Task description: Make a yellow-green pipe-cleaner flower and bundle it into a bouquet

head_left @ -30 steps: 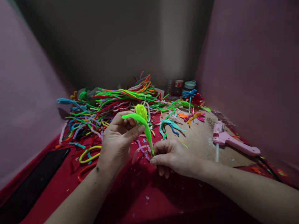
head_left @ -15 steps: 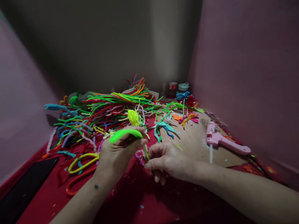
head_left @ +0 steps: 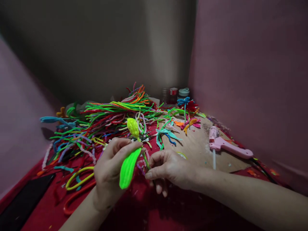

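Note:
Between my two hands is a pipe cleaner flower with a yellow bud (head_left: 133, 126) and a thin green stem (head_left: 145, 160). My left hand (head_left: 113, 163) is closed, pinching the stem just below the bud, where a bright green leaf (head_left: 130, 168) hangs down in front of the fingers. My right hand (head_left: 166, 168) grips the stem lower down between thumb and fingers. The stem's bottom end is hidden by the right hand.
A heap of colourful pipe cleaners (head_left: 115, 112) lies behind. Cardboard (head_left: 197, 150) at the right carries a pink glue gun (head_left: 223, 144) and finished pieces. Yellow-handled scissors (head_left: 79, 178) and a black phone-like slab (head_left: 29, 199) lie left on the red cloth (head_left: 134, 208).
The green leaf has swung from lying across the left hand to hanging downward, its broad face toward me. My left hand has turned; the right still holds the stem. The view has shifted slightly.

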Demonstrator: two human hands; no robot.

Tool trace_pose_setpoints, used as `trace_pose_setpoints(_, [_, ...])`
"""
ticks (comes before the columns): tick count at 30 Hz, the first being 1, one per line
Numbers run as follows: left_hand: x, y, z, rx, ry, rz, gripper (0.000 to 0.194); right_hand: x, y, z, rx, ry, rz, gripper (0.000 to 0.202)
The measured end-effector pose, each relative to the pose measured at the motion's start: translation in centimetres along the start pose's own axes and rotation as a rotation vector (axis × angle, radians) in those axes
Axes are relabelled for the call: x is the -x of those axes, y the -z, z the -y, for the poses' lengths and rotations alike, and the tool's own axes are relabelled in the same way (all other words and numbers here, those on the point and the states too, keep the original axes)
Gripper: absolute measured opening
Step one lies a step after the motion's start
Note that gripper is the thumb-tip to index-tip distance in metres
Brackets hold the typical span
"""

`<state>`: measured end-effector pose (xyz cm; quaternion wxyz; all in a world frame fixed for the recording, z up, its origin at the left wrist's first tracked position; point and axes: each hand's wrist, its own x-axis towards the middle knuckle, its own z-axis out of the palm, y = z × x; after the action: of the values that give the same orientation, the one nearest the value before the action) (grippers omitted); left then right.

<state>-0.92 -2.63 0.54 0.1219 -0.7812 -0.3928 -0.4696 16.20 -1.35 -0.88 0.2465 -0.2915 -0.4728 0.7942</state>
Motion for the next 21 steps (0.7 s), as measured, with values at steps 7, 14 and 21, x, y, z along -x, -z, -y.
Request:
trace_pose_setpoints(7, [-0.8,0.6,-0.3,0.065,0.044,-0.017,0.025,-0.2,0.3,-0.2,-0.057,0.014,0.020,0.034])
trace_pose_setpoints(14, [-0.8,2.2,-0.3,0.068,-0.198,0.140,0.043,-0.3,0.3,0.0,-0.040,0.029,-0.044,0.022])
trace_pose_setpoints(21, [-1.7,-1.1,-1.7,0.468,0.661,-0.047,0.041,-0.6,1.3,1.0,-0.051,0.245,-0.249,0.017])
